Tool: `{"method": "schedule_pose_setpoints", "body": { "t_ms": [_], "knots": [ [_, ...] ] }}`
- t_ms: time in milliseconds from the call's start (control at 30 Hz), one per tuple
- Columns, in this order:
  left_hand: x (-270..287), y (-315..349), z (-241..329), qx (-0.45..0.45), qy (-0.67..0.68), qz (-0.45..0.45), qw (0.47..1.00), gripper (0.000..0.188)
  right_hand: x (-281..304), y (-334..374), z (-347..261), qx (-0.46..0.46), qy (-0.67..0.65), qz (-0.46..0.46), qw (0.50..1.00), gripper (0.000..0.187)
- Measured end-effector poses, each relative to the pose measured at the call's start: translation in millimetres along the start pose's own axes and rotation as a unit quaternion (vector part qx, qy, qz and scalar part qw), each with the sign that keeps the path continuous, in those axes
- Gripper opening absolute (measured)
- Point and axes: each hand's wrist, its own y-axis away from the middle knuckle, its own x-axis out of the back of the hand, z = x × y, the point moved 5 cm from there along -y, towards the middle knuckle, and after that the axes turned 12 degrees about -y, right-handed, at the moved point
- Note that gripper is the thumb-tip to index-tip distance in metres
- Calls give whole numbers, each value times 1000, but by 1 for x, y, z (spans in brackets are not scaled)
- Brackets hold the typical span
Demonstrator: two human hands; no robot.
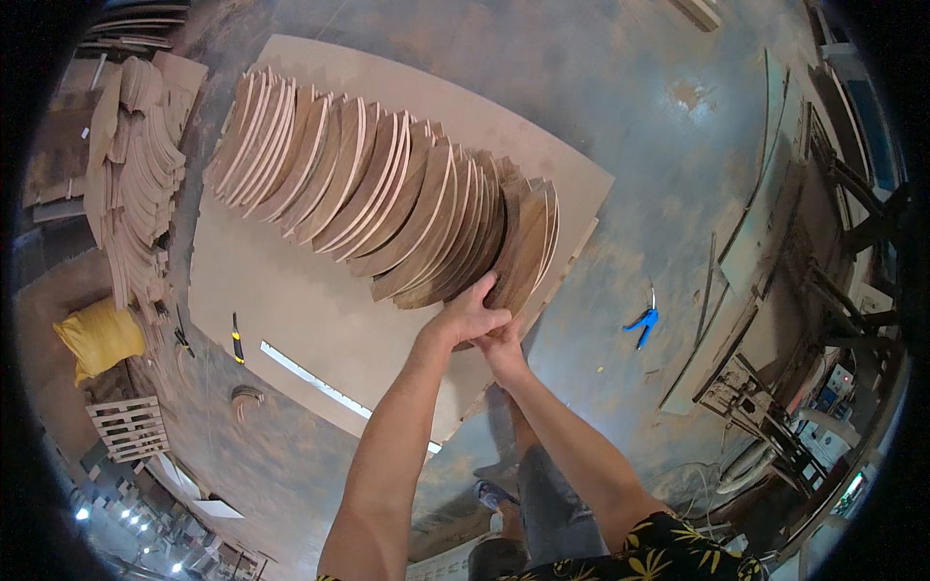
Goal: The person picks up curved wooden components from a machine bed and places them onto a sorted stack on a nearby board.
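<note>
A long row of thin curved wooden pieces (387,184), brown with pale edges, leans together on a light brown board (291,281). At the row's right end, my left hand (467,312) closes around the near tips of the last curved wooden pieces (531,237), its thumb pointing right. My right hand (501,347) is closed just below it at the same tips, partly covered by the left hand. How many pieces the fingers hold is hidden. Near the board's front edge lie a white metal ruler (315,378) and a yellow-and-black utility knife (237,339).
A blue air blow gun (642,320) lies on the floor to the right. More curved wooden pieces (136,184) are heaped at the left, above a yellow sack (100,339) and a wooden pallet (128,428). Metal frames and machinery (823,426) stand along the right side.
</note>
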Motion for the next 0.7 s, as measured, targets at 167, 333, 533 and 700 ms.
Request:
{"method": "schedule_pose_setpoints", "body": {
  "t_ms": [167,333,533,700],
  "knots": [
    [3,6,0,67,35,40,996,86,13,-34,29,53,-122,-4,991,105],
    [9,17,-32,-46,-147,251,956,79,47,-78,83,31,10,75,997,74],
    [25,63,-56,7,226,318,921,59,19,-48,21,29,167,121,978,104],
    [-2,128,-141,121,259,400,871,43,11,-11,-21,-13,189,114,975,99]
  ]
}}
